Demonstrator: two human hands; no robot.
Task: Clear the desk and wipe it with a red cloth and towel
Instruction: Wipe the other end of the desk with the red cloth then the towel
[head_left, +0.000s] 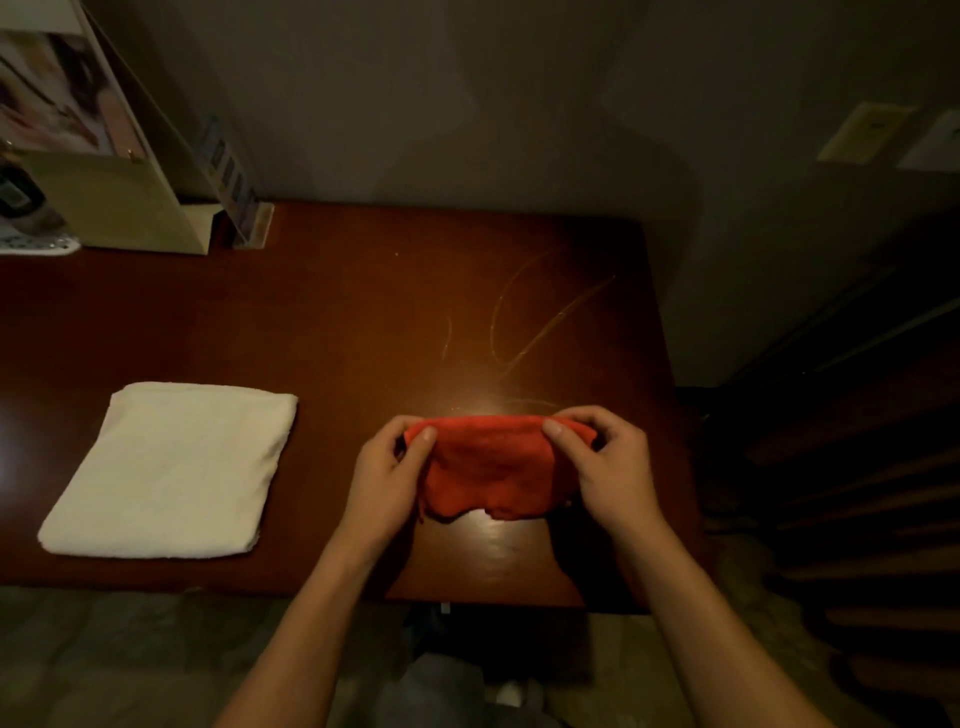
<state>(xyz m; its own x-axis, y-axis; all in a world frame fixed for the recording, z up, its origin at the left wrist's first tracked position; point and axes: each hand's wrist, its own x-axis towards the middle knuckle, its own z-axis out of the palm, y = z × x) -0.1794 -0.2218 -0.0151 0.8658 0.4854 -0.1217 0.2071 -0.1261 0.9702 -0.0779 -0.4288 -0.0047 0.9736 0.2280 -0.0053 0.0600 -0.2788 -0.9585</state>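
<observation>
Both hands pinch the red cloth (488, 467) by its upper corners: left hand (387, 480) at the left corner, right hand (605, 462) at the right. The cloth hangs over the tabletop (363, 322). The folded white towel (166, 470) lies flat well to its left.

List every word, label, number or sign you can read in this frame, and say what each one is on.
No text can be read in this frame.
Two papers on the wall: faint marks, too blurred to read.
Upright card at the desk's back left: coloured patches, too blurred to read.
Picture top left: blurred, no readable words.
Red cloth, towel and desk: no print visible.
</observation>
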